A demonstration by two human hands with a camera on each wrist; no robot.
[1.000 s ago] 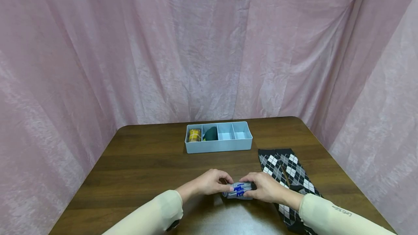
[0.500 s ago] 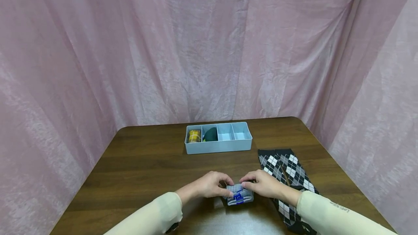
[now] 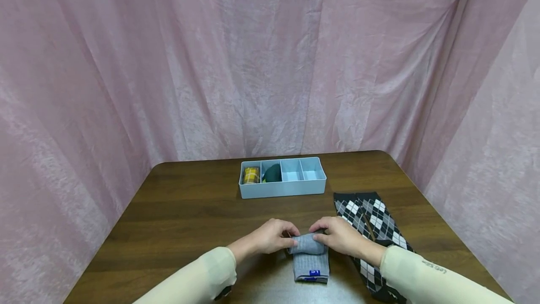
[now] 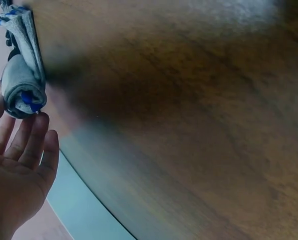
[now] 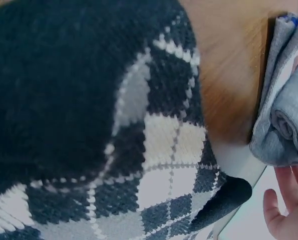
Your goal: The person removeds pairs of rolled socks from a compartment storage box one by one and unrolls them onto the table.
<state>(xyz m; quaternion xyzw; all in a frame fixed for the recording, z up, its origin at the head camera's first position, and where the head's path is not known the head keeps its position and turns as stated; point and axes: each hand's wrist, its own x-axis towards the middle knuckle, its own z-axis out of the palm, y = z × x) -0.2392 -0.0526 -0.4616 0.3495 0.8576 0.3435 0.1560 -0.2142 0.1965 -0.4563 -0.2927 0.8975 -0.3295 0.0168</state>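
Observation:
A pair of grey ribbed socks [image 3: 311, 266] with blue marks lies in front of the person, its far part wound into a roll [image 3: 307, 244] and the rest flat toward the person. My left hand [image 3: 273, 236] pinches the roll's left end between thumb and fingers; the spiral end with blue in it shows in the left wrist view, where the fingers [image 4: 27, 145] reach under the roll [image 4: 23, 80]. At the right end, my right hand [image 3: 341, 235] holds the roll with thumb and fingertips. The right wrist view shows that coiled end [image 5: 289, 112] above the fingers [image 5: 289, 187].
A light blue divided box [image 3: 283, 189] stands farther back, with a yellow plaid roll [image 3: 251, 175] and a dark green roll [image 3: 272, 173] in its left compartments. Black-and-white argyle socks [image 3: 381, 215] lie flat at right, partly under the right forearm. A pink curtain [image 3: 261, 60] hangs behind the wooden table [image 3: 190, 210].
The compact grey bundle has opened out: a flat length with a blue mark now extends toward the person, below the roll. Both hands stay nearly in place at its ends.

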